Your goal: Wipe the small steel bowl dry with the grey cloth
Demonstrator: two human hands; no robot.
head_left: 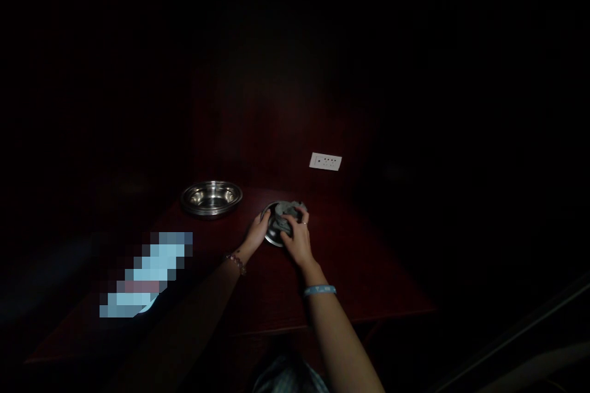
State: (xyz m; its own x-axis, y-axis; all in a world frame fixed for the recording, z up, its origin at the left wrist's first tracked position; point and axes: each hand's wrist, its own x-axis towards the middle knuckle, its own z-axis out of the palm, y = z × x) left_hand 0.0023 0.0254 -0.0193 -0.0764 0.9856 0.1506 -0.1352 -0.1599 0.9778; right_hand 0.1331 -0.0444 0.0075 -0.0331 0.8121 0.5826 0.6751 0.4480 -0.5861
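Observation:
My left hand point(256, 233) grips the left rim of a round, shiny metal plate point(275, 237), with the thumb over the edge. Bunched on the plate's right side is a grey cloth point(284, 214). The fingers of my right hand point(298, 238) are curled onto this cloth and press it against the metal. Part of the plate is hidden under the cloth and my right hand. To the left, apart from both hands, stands a stack of shiny metal dishes point(212, 198).
A dark red table point(271, 295) lies beneath everything, its front edge near my body. At the left a bright, pixelated rectangular object point(154, 273) glows. A white socket panel point(325, 161) is on the back wall. The surroundings are very dark.

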